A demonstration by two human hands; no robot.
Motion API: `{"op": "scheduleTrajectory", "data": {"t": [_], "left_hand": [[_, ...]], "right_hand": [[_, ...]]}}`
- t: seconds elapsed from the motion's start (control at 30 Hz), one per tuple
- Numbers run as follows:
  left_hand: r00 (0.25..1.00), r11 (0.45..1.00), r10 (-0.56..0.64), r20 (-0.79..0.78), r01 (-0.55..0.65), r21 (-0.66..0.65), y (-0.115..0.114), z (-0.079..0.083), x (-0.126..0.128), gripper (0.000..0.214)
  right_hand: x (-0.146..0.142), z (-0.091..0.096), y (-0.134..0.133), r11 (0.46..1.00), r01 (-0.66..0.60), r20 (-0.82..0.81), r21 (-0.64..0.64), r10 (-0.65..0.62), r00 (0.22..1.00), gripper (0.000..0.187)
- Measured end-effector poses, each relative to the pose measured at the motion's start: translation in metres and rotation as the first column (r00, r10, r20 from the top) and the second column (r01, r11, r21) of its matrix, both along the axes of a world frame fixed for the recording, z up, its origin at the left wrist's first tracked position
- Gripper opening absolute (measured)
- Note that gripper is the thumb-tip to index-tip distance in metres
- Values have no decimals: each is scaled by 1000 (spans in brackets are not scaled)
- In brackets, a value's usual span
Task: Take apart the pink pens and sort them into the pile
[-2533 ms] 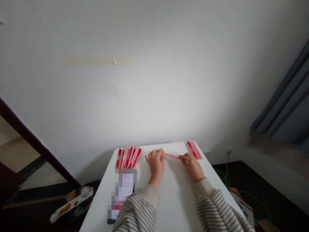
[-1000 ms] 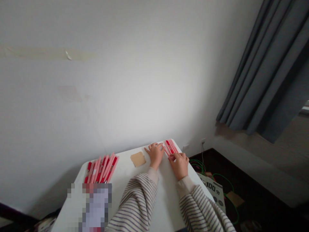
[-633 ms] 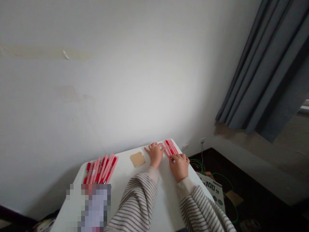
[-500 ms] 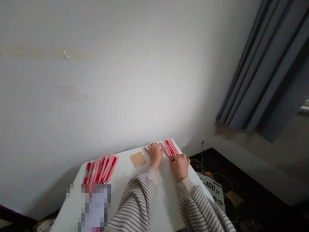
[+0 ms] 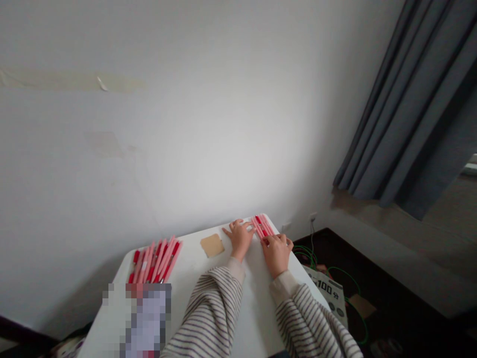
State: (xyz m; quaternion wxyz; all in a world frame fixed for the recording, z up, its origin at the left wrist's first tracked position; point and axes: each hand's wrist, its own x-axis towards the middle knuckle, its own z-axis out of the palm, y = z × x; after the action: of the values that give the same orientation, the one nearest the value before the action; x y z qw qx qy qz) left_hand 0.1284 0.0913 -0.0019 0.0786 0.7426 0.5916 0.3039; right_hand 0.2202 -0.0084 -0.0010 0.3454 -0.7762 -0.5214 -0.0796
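A small row of pink and red pens (image 5: 263, 225) lies at the far right corner of the white table (image 5: 257, 303). My right hand (image 5: 276, 254) rests on the near ends of those pens, fingers curled over them. My left hand (image 5: 239, 237) lies flat beside the row on its left, fingers spread, fingertips touching the nearest pen. A larger bunch of pink and red pens (image 5: 155, 260) lies at the table's far left.
A small brown card (image 5: 212, 245) lies on the table left of my left hand. A blurred-out object (image 5: 143, 320) sits at the near left. Green cables (image 5: 316, 266) and a printed box (image 5: 328, 288) are on the floor to the right. A grey curtain (image 5: 413, 109) hangs beyond.
The pen I held between both hands has been laid with the row at the right corner. The view swung right. In the last second my hands barely shift along the pens.
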Motion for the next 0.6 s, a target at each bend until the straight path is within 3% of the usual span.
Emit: {"op": "scheduleTrajectory", "data": {"t": [0.6], "left_hand": [[1000, 1000, -4, -20, 4, -8, -1, -1, 0, 28]], "right_hand": [[0, -4, 3, 999, 24, 9, 21, -25, 1000, 21]]}}
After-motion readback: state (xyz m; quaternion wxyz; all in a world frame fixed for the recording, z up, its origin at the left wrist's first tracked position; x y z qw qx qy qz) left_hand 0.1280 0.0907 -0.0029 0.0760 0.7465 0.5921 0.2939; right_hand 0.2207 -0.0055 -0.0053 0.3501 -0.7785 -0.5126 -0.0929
